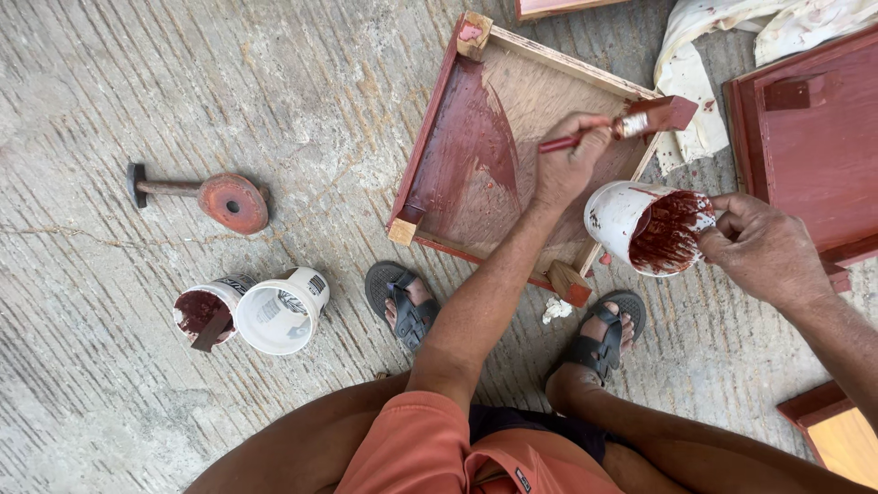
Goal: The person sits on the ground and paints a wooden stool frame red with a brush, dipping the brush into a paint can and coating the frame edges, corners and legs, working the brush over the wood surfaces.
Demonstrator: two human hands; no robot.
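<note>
Three round white paint tubs. One tub (649,227) tipped on its side in the right hand (764,249), inside coated red-brown, drips on the outer wall. Two on the concrete floor (110,110), lower left, touching: left tub (207,311) holds dark red paint and a stick; the other tub (280,313) tilted, white inside, black-and-white label (317,284) on its wall

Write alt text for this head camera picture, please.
Seen from above, a person's left hand holds a paintbrush over a half-painted red wooden frame on concrete, while the right hand tips a white paint cup. Two more cups stand nearby.
</note>
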